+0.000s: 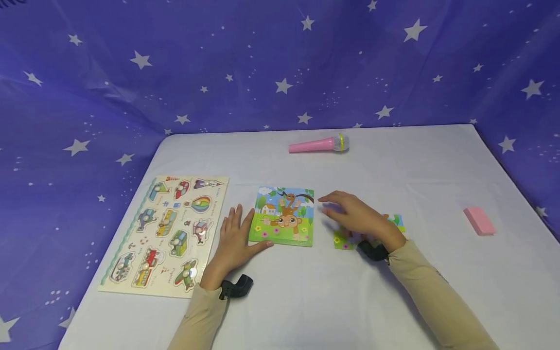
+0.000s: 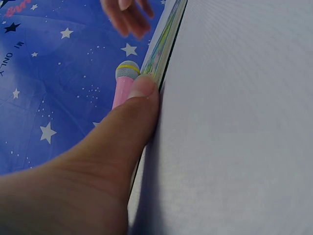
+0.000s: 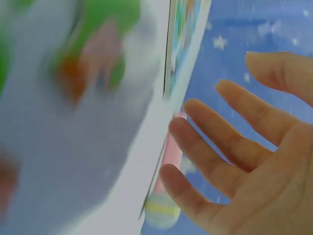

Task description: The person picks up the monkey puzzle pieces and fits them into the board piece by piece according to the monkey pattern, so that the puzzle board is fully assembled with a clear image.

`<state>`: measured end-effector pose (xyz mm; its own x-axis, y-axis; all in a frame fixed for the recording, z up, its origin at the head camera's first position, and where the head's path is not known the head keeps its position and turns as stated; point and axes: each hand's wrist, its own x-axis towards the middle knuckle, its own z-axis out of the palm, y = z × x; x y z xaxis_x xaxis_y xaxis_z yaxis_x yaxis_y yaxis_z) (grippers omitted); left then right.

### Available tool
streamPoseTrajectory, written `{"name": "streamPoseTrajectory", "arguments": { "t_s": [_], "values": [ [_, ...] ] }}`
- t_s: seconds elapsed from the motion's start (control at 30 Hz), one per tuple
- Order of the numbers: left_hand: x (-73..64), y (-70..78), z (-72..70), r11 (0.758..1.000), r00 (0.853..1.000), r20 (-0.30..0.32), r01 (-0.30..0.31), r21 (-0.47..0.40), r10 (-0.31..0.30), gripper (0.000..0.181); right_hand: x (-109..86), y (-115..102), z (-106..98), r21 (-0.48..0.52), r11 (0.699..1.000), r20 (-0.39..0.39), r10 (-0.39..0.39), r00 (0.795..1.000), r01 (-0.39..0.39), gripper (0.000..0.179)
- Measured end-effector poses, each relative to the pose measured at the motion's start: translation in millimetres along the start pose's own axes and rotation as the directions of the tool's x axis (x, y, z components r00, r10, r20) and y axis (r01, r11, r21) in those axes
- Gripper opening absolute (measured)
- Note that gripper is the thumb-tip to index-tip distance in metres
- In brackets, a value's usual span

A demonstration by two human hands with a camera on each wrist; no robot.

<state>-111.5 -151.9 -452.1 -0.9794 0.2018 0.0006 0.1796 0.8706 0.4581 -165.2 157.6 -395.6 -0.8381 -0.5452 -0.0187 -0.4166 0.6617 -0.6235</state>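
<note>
A square monkey jigsaw puzzle (image 1: 286,216) lies on the white table in front of me. My left hand (image 1: 234,243) is spread flat at its left side, fingers straight, and the thumb reaches along the near edge. In the left wrist view that thumb (image 2: 143,88) is right at the puzzle's edge. To the right of the puzzle, my right hand (image 1: 356,216) hovers with fingers extended and nothing in them. Loose puzzle pieces (image 1: 343,240) lie beneath it, partly hidden by the hand and wrist. The right wrist view shows them blurred.
A board of vehicle shapes (image 1: 168,238) lies on the left, close beside my left hand. Toward the back is a pink toy microphone (image 1: 312,145). A pink block (image 1: 479,220) sits far right. A blue starry cloth (image 1: 262,63) hangs behind the table.
</note>
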Motion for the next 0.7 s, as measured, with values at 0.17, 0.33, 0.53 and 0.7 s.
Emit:
{"name": "streamPoseTrajectory", "arguments": {
  "t_s": [0.17, 0.33, 0.53, 0.7],
  "values": [
    [0.1, 0.7, -0.5, 1.000, 1.000, 0.000, -0.003, -0.002, 0.003, 0.095, -20.3, 22, -22, 0.007, 0.996, -0.032, 0.094, 0.995, -0.094, 0.040],
    [-0.6, 1.7, 0.2, 1.000, 1.000, -0.007, -0.005, -0.011, 0.005, 0.095, -43.3, 40, -48, -0.009, 0.978, -0.040, 0.210, 0.977, -0.210, 0.046],
    [-0.2, 1.9, 1.1, 1.000, 1.000, -0.001, 0.000, -0.004, 0.000, 0.096, -73.4, 62, -72, -0.042, 0.953, -0.053, 0.299, 0.953, -0.301, 0.051],
    [0.4, 1.8, 0.1, 1.000, 1.000, -0.003, 0.000, -0.003, 0.000, 0.096, -89.6, 75, -77, -0.057, 0.935, -0.057, 0.347, 0.936, -0.350, 0.051]
  ]
}}
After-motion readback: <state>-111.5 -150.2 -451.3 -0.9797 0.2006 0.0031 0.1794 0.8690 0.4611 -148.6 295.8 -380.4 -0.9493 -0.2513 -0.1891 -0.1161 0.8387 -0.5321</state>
